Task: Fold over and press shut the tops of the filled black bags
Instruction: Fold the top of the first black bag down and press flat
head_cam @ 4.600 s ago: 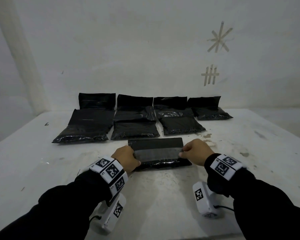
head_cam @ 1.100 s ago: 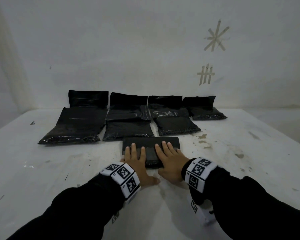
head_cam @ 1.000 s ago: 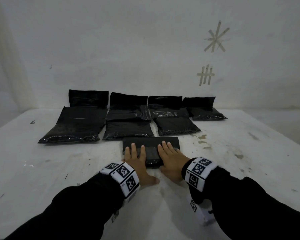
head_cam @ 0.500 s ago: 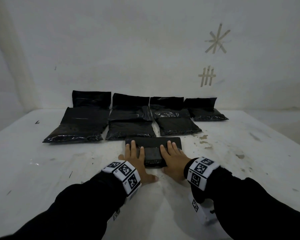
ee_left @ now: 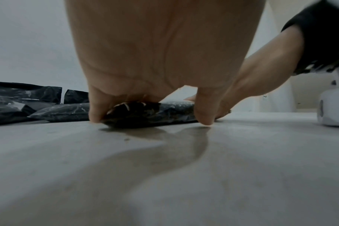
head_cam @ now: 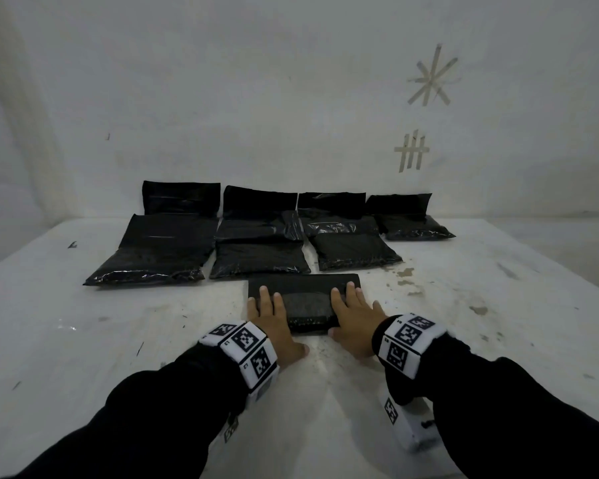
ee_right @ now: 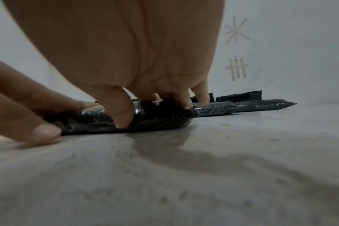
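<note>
While both hands lie flat on the folded black bag [head_cam: 305, 307], which sits on the white table [head_cam: 83, 340] just in front of the row of other bags [head_cam: 256, 257], the main danger is uneven pressure. The left hand [head_cam: 274, 323] and the right hand [head_cam: 355, 321] press with straight, spread fingers near the two ends and grip nothing — the middle stays uncovered. If the filling shifts under the palms, the flap may spring open there. The bag could also slide on the smooth surface, so the fold goes crooked.
</note>
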Motion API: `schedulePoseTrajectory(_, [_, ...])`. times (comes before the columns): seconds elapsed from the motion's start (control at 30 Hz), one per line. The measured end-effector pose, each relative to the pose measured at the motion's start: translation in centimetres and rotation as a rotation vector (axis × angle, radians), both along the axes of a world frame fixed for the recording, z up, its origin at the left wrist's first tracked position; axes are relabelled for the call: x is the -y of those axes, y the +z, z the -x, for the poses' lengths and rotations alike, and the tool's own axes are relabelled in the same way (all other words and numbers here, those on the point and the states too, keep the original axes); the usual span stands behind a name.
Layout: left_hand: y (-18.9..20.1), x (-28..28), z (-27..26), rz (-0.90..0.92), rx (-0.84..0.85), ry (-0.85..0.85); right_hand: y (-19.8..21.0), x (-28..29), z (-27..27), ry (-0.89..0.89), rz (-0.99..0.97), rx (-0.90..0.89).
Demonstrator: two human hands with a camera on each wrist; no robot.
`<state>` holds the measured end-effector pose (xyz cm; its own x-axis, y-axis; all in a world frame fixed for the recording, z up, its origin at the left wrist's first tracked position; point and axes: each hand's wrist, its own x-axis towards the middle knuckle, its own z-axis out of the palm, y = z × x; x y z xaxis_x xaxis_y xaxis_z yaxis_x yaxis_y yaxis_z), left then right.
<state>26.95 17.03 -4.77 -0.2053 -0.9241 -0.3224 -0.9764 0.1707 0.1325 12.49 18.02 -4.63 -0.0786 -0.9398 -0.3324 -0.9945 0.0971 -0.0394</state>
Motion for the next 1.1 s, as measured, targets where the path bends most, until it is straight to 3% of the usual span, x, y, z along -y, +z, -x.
schedulePoseTrajectory(0.53, [0.0, 0.0, 0.2, 0.003, -0.002, -0.001, 0.1, 0.1, 0.3, -0.016, -0.017, 0.073])
schedulePoseTrajectory(0.77, [1.3, 1.1, -2.4, -0.052, -0.122, -0.084, 1.4, -0.2, 2.1, -0.031, 0.002, 0.317])
schedulePoseTrajectory(1.1, [1.6, 1.6, -3.1, 0.022, -0.089, -0.113, 1.3, -0.2, 2.0, -0.057, 0.024, 0.205])
